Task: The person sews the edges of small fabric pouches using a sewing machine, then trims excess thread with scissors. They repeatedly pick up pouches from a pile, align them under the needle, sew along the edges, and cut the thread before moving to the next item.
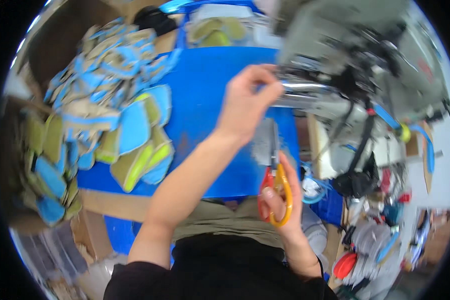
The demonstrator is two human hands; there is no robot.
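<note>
My left hand (247, 102) reaches up over the blue work surface (200, 75) to the metal bar of a grey sewing machine (312, 87), with its thumb and fingers curled at the bar's left end; what is between them I cannot make out. My right hand (287, 220) grips scissors with red and orange handles (282, 190), blades pointing away from me over the surface's right part. To the left lie stacked blue, olive and lime cut pieces (135, 125) beside a heap of beige and blue fabric strips (100, 60).
A box (12, 150) of olive and blue pieces stands at the left. A blue bin (185, 25) with more pieces is at the back. The machine's body (405, 60) fills the upper right, with cables below it. Several spools and a red lid (345, 265) are at lower right.
</note>
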